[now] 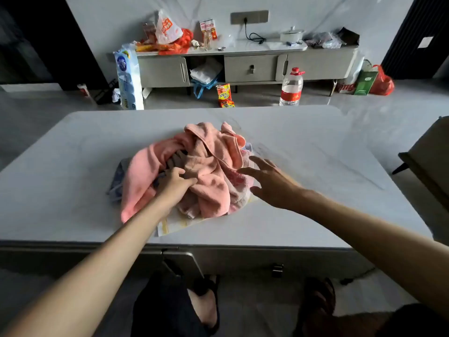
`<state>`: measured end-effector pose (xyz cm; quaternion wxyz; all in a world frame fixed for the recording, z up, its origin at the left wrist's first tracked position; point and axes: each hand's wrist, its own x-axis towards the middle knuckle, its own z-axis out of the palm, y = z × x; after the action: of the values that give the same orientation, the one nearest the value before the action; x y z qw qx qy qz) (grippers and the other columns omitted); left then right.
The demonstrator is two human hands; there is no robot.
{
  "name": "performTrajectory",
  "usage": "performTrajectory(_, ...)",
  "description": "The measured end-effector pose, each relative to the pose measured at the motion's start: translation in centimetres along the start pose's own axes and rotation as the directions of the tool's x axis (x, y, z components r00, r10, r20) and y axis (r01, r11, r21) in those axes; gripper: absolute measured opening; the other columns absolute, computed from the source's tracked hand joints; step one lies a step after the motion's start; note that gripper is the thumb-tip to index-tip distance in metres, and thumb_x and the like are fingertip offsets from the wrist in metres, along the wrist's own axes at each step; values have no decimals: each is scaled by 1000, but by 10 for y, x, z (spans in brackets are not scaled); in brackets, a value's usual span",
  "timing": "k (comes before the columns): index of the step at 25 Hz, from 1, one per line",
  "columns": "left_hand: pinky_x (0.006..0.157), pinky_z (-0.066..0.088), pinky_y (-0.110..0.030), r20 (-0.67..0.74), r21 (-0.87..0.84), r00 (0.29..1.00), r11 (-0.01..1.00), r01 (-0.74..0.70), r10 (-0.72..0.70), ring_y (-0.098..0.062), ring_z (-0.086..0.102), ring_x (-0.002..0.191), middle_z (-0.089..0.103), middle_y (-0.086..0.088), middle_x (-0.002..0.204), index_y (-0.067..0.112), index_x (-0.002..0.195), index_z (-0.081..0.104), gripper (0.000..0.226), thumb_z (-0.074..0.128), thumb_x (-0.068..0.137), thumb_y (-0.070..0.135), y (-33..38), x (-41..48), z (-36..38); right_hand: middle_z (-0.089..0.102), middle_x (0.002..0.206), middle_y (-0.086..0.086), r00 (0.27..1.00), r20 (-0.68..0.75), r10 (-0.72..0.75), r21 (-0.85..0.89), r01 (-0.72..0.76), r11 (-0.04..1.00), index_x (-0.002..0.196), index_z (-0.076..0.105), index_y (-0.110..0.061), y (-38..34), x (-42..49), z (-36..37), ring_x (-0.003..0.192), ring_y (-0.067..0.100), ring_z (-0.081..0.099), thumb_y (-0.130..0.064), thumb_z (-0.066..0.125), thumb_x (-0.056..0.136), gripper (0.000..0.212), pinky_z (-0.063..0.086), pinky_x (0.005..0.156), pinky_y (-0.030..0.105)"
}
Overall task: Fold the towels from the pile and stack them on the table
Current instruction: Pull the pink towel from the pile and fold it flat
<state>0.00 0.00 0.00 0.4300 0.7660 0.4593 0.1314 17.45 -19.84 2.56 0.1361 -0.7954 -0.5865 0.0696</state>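
Crumpled heap of pink terry towels (pixel 211 171) mid-table on pale grey marbled table (pixel 315 147), long axis roughly left-right, left hand (pixel 173 184) seemingly gripping a fold, right hand (pixel 269 184) spread-fingered just beside it

pink towels (pixel 206 166), pale grey table (pixel 303 147)

towel pile (pixel 194 166) on table (pixel 73 147), cabinet (pixel 250 66) behind
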Motion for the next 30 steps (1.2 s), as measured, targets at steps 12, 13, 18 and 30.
performTrajectory(12,78,48,-36,-212,-210,977,976,-52,7,-20,63,87,69,0,92,21,97,61,25,69,79,36,-1,61,20,63,120,-1,909,-338,246,367,-113,923,127,61,-35,24,124,43,100,21,60,-14,52,87,46,40,73,24)
performTrajectory(13,82,48,-41,-225,-244,973,964,-100,44,-23,63,88,69,-2,93,21,93,57,23,66,77,35,6,57,16,63,119,0,869,-377,321,502,-100,859,121,66,-30,22,117,29,94,21,63,-9,57,85,42,45,73,24)
performTrajectory(18,77,43,-32,-305,-363,923,867,-342,236,-17,55,85,60,-4,89,10,91,48,12,57,85,5,63,8,-11,55,127,-5,689,-522,503,777,140,614,126,60,-22,-8,63,-72,114,21,59,-13,63,81,47,54,94,39)
performTrajectory(30,73,48,-44,-311,-138,820,831,-539,480,-19,55,73,58,7,74,22,81,50,13,61,79,17,117,-87,8,51,135,-4,451,-766,459,598,236,766,133,57,-17,4,-87,-152,117,-19,43,17,38,71,74,33,104,8)
